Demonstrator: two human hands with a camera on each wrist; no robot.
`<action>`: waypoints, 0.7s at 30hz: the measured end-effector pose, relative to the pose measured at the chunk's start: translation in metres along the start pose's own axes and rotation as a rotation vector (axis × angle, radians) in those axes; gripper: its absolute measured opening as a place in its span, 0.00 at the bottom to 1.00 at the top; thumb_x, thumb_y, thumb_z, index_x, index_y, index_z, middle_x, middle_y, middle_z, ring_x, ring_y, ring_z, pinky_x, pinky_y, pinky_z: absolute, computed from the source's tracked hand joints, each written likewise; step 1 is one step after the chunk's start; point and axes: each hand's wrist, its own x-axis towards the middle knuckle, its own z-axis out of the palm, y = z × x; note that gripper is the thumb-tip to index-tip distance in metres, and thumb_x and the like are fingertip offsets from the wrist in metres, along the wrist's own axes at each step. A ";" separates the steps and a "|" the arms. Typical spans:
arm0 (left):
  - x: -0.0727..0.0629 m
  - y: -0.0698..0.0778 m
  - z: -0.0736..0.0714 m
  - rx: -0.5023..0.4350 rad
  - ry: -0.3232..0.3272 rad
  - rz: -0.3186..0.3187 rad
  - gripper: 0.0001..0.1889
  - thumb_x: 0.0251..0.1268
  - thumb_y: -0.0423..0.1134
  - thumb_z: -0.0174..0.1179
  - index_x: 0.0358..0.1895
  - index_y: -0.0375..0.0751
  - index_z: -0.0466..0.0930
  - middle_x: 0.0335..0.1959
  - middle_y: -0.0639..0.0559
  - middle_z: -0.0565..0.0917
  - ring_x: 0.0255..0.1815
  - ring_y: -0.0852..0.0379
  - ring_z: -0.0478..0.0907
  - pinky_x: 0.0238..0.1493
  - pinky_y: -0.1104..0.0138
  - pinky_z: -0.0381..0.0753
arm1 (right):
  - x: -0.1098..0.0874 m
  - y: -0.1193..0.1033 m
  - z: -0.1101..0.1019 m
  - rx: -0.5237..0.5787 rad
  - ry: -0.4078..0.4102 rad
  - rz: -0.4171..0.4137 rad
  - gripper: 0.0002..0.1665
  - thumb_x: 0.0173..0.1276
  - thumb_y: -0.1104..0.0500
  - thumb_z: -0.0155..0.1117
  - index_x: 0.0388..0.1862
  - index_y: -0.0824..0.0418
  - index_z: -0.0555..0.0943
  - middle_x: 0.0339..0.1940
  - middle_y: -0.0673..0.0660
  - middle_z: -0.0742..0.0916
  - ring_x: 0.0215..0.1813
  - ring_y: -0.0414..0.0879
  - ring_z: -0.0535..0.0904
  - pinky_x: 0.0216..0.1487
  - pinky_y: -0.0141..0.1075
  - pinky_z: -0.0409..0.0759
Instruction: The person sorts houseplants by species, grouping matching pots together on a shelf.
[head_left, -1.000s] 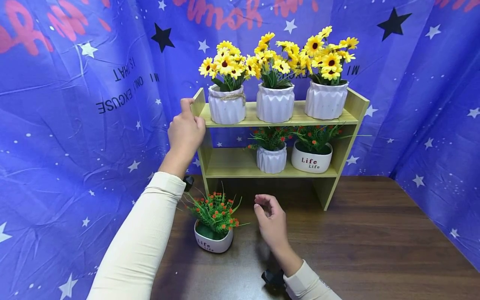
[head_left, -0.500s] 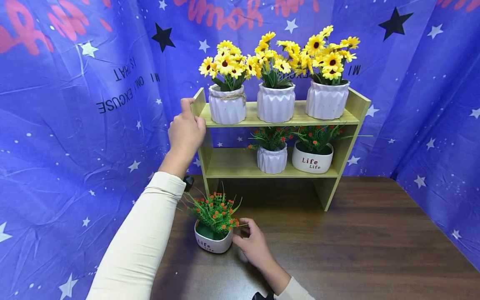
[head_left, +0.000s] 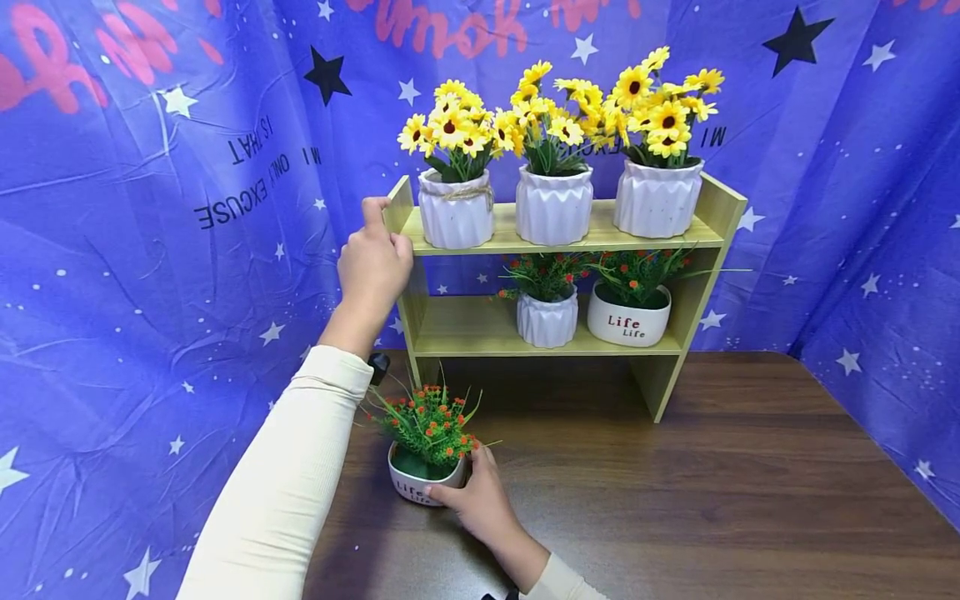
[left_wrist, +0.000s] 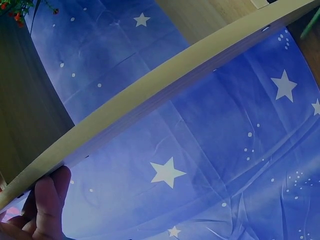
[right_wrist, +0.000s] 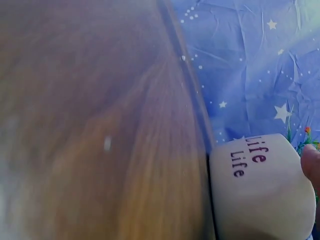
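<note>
My left hand (head_left: 371, 267) grips the upper left side panel of a light wooden two-tier shelf (head_left: 465, 327). In the left wrist view, fingers (left_wrist: 49, 202) press against that panel's edge (left_wrist: 142, 90). Low on the left, a potted plant (head_left: 429, 429) with green leaves and small orange-red flowers stands in a white oval pot marked "Life". My right hand (head_left: 486, 508) holds this pot at its right end, the thumb on the front wall and the other fingers partly hidden behind it. The right wrist view shows the pot's lettered wall (right_wrist: 257, 187) beside the thumb (right_wrist: 311, 162).
Three white fluted pots with yellow flowers (head_left: 553, 204) line the top tier. Below stand a fluted pot with red flowers (head_left: 547, 323) and another oval "Life" pot (head_left: 628, 321). The shelf rests on a dark wooden table (head_left: 750, 467); a blue starry curtain (head_left: 150, 333) hangs behind.
My right hand has moved left and down from in front of the shelf to the oval pot and taken hold of it. My left hand has stayed on the shelf.
</note>
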 end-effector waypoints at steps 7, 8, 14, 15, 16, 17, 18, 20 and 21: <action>0.001 0.000 0.002 0.000 0.007 0.001 0.23 0.58 0.39 0.48 0.58 0.51 0.60 0.27 0.32 0.79 0.26 0.32 0.75 0.26 0.46 0.70 | 0.004 0.003 0.007 -0.066 0.014 -0.033 0.49 0.40 0.45 0.76 0.59 0.67 0.69 0.64 0.65 0.69 0.64 0.57 0.65 0.62 0.50 0.61; 0.001 0.000 0.002 0.002 0.007 0.000 0.23 0.58 0.39 0.48 0.58 0.51 0.60 0.27 0.32 0.79 0.27 0.32 0.76 0.26 0.46 0.70 | 0.005 0.003 0.008 -0.079 0.013 -0.039 0.49 0.40 0.44 0.76 0.58 0.67 0.69 0.63 0.64 0.71 0.63 0.56 0.66 0.61 0.49 0.62; 0.000 0.000 0.001 0.003 -0.005 -0.003 0.23 0.58 0.39 0.48 0.58 0.51 0.59 0.27 0.32 0.79 0.27 0.33 0.76 0.26 0.46 0.70 | 0.007 0.004 0.010 -0.113 0.016 -0.014 0.49 0.41 0.41 0.75 0.57 0.66 0.70 0.51 0.61 0.79 0.54 0.54 0.75 0.53 0.48 0.69; 0.000 0.000 0.001 0.003 -0.005 -0.002 0.23 0.58 0.39 0.48 0.58 0.51 0.59 0.27 0.32 0.79 0.27 0.33 0.76 0.26 0.46 0.70 | 0.007 0.005 0.010 -0.108 0.019 -0.009 0.49 0.41 0.41 0.75 0.57 0.66 0.70 0.50 0.60 0.80 0.53 0.54 0.75 0.53 0.48 0.70; 0.000 0.000 0.001 0.003 -0.006 -0.004 0.23 0.58 0.39 0.48 0.58 0.51 0.59 0.27 0.32 0.79 0.27 0.33 0.76 0.26 0.47 0.70 | 0.007 0.004 0.010 -0.096 0.022 -0.006 0.48 0.41 0.41 0.75 0.57 0.65 0.70 0.50 0.60 0.81 0.52 0.53 0.76 0.52 0.48 0.70; 0.000 -0.001 0.001 0.002 -0.007 -0.005 0.23 0.58 0.39 0.48 0.58 0.51 0.59 0.27 0.32 0.79 0.26 0.33 0.76 0.25 0.47 0.70 | 0.007 0.004 0.010 -0.075 0.017 -0.002 0.47 0.41 0.42 0.75 0.56 0.64 0.70 0.49 0.59 0.81 0.52 0.52 0.76 0.52 0.47 0.71; 0.000 0.000 0.001 0.001 -0.009 -0.007 0.23 0.58 0.39 0.48 0.59 0.51 0.59 0.26 0.32 0.79 0.26 0.33 0.76 0.25 0.47 0.70 | 0.007 0.004 0.009 -0.043 0.015 0.006 0.45 0.41 0.43 0.76 0.56 0.63 0.71 0.48 0.57 0.81 0.52 0.50 0.76 0.52 0.45 0.71; 0.000 -0.001 0.000 -0.001 -0.013 -0.009 0.23 0.58 0.39 0.48 0.59 0.52 0.59 0.27 0.32 0.79 0.26 0.33 0.76 0.25 0.47 0.70 | 0.007 0.003 0.008 0.010 0.008 0.015 0.43 0.41 0.45 0.76 0.55 0.61 0.71 0.47 0.55 0.82 0.51 0.47 0.76 0.52 0.44 0.71; 0.000 -0.001 0.000 -0.002 -0.014 -0.008 0.23 0.58 0.40 0.48 0.59 0.51 0.59 0.27 0.32 0.79 0.26 0.33 0.76 0.26 0.47 0.70 | 0.007 0.002 0.008 0.036 0.007 0.017 0.42 0.41 0.46 0.76 0.55 0.60 0.71 0.47 0.54 0.81 0.51 0.47 0.76 0.53 0.44 0.70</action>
